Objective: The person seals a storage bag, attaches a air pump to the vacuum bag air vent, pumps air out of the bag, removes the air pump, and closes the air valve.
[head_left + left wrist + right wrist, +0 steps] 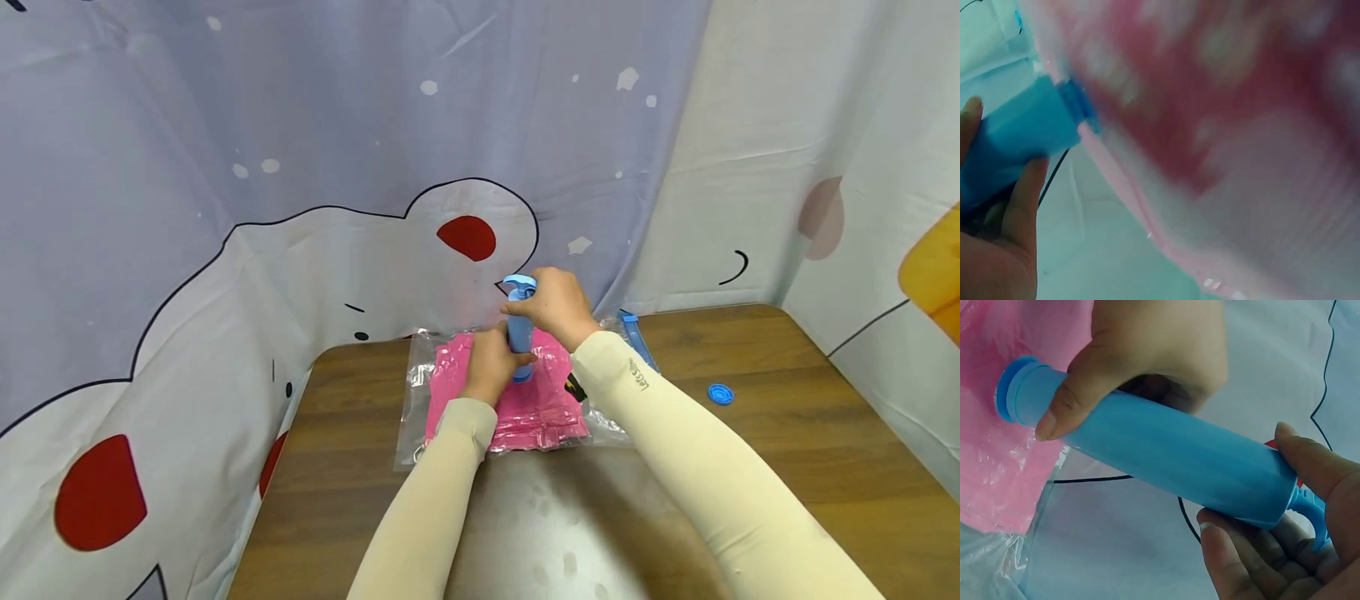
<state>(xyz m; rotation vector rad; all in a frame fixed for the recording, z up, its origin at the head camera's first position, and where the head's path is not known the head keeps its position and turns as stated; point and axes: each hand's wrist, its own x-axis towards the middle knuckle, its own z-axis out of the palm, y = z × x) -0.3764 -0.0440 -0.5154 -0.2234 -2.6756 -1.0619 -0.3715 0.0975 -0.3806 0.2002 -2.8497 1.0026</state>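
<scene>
A blue hand pump [519, 332] stands upright on a clear plastic bag [415, 400] with pink contents [525, 417], its base over the bag's blue valve [1079, 103]. My left hand [491, 358] grips the lower barrel just above the base, thumb across the front in the right wrist view. Higher up, my right hand [557, 304] holds the top end of the barrel between thumb and fingers. The pump's hooked handle [1311, 515] sticks out close above the barrel, partly hidden by the right hand.
A round blue cap [721, 394] lies on the wooden table [750, 458] to the right. Beside the right forearm a blue strip [639, 342] runs along the bag's edge. A black and yellow label [575, 387] shows on the bag. A printed curtain [337, 125] hangs behind.
</scene>
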